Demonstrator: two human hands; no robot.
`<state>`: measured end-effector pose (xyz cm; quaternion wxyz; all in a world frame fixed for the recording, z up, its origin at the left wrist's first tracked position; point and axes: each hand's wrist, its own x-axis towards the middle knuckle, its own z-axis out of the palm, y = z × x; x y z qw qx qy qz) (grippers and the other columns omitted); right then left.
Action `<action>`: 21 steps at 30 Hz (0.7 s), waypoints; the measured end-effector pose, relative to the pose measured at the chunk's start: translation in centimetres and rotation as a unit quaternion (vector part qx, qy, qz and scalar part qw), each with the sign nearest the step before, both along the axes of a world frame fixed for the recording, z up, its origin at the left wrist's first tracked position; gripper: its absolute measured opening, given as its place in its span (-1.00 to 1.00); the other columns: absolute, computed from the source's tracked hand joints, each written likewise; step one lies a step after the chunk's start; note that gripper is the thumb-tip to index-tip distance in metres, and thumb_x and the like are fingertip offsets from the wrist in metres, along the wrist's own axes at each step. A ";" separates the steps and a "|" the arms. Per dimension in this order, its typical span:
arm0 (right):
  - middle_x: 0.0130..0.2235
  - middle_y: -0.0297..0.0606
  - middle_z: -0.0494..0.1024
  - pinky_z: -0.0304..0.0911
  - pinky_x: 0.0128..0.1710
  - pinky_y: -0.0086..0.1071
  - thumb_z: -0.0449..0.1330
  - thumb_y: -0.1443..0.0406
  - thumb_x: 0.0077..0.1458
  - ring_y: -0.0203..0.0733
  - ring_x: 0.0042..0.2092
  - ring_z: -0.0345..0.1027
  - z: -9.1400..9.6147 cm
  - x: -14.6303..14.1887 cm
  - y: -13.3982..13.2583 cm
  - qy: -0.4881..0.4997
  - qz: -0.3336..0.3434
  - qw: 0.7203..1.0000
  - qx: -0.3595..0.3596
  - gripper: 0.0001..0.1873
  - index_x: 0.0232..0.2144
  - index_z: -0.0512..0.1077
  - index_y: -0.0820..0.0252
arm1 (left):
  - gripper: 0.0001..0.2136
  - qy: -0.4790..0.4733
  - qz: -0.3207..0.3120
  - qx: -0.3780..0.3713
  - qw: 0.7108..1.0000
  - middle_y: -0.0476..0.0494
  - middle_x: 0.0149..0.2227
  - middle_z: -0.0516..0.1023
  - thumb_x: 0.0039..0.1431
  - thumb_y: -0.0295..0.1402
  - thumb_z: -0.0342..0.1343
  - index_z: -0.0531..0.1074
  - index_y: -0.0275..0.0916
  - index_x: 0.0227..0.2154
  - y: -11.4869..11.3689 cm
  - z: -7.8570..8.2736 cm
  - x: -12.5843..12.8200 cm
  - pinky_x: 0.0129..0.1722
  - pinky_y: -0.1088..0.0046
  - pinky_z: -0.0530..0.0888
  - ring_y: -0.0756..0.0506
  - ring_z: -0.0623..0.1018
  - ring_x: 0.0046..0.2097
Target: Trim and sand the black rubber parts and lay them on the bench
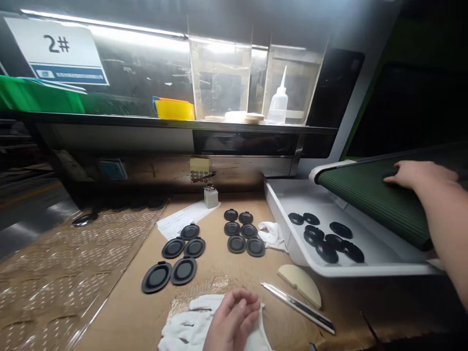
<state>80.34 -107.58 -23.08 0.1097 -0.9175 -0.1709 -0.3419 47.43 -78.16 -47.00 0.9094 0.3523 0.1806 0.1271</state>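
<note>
The two hands are well apart. The left hand (232, 319) lies at about six o'clock, fingers curled over a crumpled white cloth (190, 324), though whether it grips the cloth cannot be told. The right hand (419, 178) reaches in from about three o'clock, open and palm down on a ribbed green conveyor belt (369, 204), whose end overhangs a white plastic tray (351, 269) and hides its far right part. Loose in that tray, at about four o'clock, lie several black rubber diaphragms (325, 239), some overlapping. Eleven more black diaphragms (194, 247) sit on a cardboard-covered bench (215, 273) at about nine to twelve o'clock, in two loose groups, with a second white cloth (272, 235) just beside the right-hand group. Near the left hand, toward five o'clock, lie a long steel cutting tool (298, 307) and a beige half-round piece (300, 285), nearly touching. Farther out, at about twelve o'clock, stand a small white bottle (211, 197) and a printed paper sheet (183, 219). Diamond-pattern metal sheeting (66, 263) fills about nine o'clock. Above, a shelf holds a plastic squeeze bottle (278, 100) and a yellow tub (174, 109), below a "2#" sign (54, 48).
</note>
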 end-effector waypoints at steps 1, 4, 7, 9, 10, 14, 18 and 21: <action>-0.19 0.29 0.39 0.13 -0.27 -0.07 0.00 -0.07 -0.07 0.18 -0.07 0.26 0.4 -0.7 1.2 0.012 -0.028 0.999 0.012 -0.36 -0.26 0.47 0.42 | -0.79 -0.003 -0.013 -0.012 1.000 -0.17 -0.36 0.50 -0.17 -0.33 0.23 0.39 -0.31 -0.45 0.0 0.3 0.0 -0.18 0.43 0.33 -0.07 0.50 -0.27; -0.15 0.21 0.41 0.15 -0.31 -0.13 -0.04 -0.13 -0.12 0.27 -0.08 0.25 0.0 -5.6 6.4 0.033 -0.014 0.999 0.011 -0.19 -0.11 0.40 0.47 | -0.77 -0.013 -0.053 -0.064 0.996 -0.28 -0.27 0.49 -0.03 -0.28 0.12 0.37 -0.35 -0.36 0.0 1.0 0.3 -0.07 0.35 0.30 -0.13 0.50 -0.19; 0.00 -0.11 0.36 0.16 -0.07 -0.34 0.05 -0.04 -0.04 -0.12 -0.02 0.26 -4.4 -13.8 12.7 0.021 0.116 0.993 -0.031 -0.40 -0.03 0.35 0.17 | -0.62 -0.016 -0.085 -0.126 0.988 -0.40 -0.13 0.43 0.07 -0.18 0.00 0.29 -0.39 -0.16 -0.3 1.6 0.7 -0.01 0.28 0.28 -0.20 0.47 -0.10; 0.02 -0.35 0.35 0.19 -0.02 -0.45 0.22 0.08 -0.14 -0.26 -0.01 0.26 -9.1 -19.3 15.9 0.029 0.214 0.974 -0.069 -0.36 0.05 0.23 -0.07 | -0.50 -0.026 -0.090 -0.157 0.983 -0.40 -0.10 0.41 0.09 -0.08 -0.07 0.20 -0.37 -0.03 -0.5 1.9 0.7 -0.05 0.27 0.31 -0.21 0.47 -0.10; 0.04 -0.33 0.33 0.23 -0.03 -0.40 0.24 0.15 -0.14 -0.22 0.01 0.25 -11.6 -21.5 16.9 0.038 0.280 0.955 -0.093 -0.33 0.08 0.19 -0.06 | -0.46 -0.034 -0.086 -0.167 0.982 -0.38 -0.11 0.41 0.08 -0.03 -0.09 0.17 -0.35 0.01 -0.5 2.0 0.6 -0.10 0.28 0.34 -0.19 0.47 -0.13; -0.02 -0.28 0.39 0.34 -0.13 -0.31 0.16 0.20 -0.06 -0.15 -0.03 0.30 -19.7 -25.1 16.3 0.058 0.294 0.949 -0.100 -0.53 -0.03 0.30 -0.01 | -0.40 -0.021 -0.037 -0.165 0.985 -0.39 -0.07 0.39 0.05 0.00 -0.08 0.10 -0.30 0.07 -0.2 2.4 -0.1 -0.15 0.28 0.37 -0.20 0.47 -0.13; -0.06 -0.36 0.43 0.35 -0.55 -0.32 -0.07 0.14 0.13 -0.20 -0.43 0.42 -23.8 -22.6 12.6 0.077 0.107 0.980 -0.146 -0.69 -0.12 0.35 -0.22 | -0.41 0.002 -0.027 -0.159 0.987 -0.43 -0.02 0.35 0.05 -0.05 -0.04 0.08 -0.28 0.09 0.5 2.1 -0.5 0.00 0.19 0.30 -0.25 0.43 -0.04; 0.03 -0.45 0.35 0.33 -0.55 -0.40 -0.07 0.15 0.13 -0.24 -0.38 0.43 -25.4 -20.8 11.1 0.091 0.093 0.979 -0.158 -0.66 -0.05 0.27 -0.35 | -0.40 -0.009 -0.037 -0.177 0.983 -0.45 -0.02 0.34 0.05 -0.04 -0.05 0.08 -0.28 0.09 0.7 1.7 -0.4 0.01 0.18 0.29 -0.28 0.40 0.00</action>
